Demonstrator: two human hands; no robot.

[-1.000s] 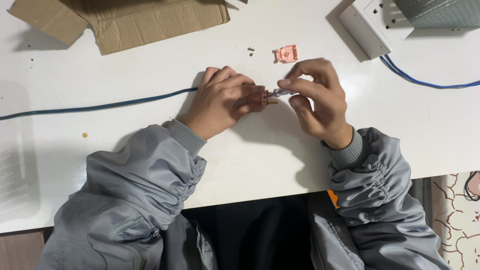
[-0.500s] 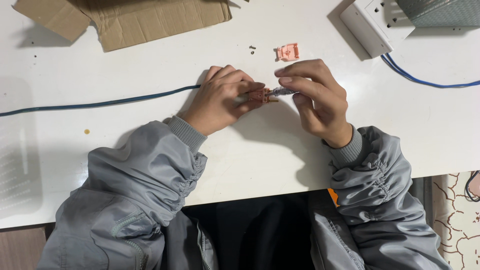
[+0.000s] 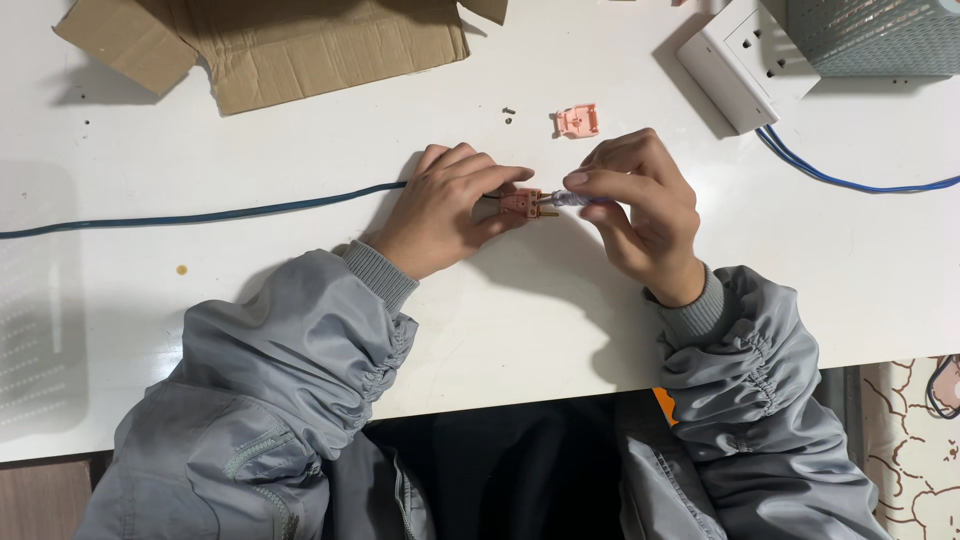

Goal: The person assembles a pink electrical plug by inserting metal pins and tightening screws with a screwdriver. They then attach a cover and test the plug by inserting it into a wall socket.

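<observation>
- Holding the small orange plug (image 3: 522, 203) steady is the job of the left hand (image 3: 445, 210); its fingers (image 3: 492, 178) are closed around the plug body, just above the white bench (image 3: 300, 300).
- The right hand (image 3: 640, 205) pinches a thin screwdriver (image 3: 568, 198) between thumb and forefinger, tip meeting the plug.
- Keep the tool in line with the plug; a tilted tip is likely to slip.
- Leave slack in the dark cable (image 3: 200, 215) running left.
- The loose orange cover (image 3: 578, 121) lies near, beyond the hands.
</observation>
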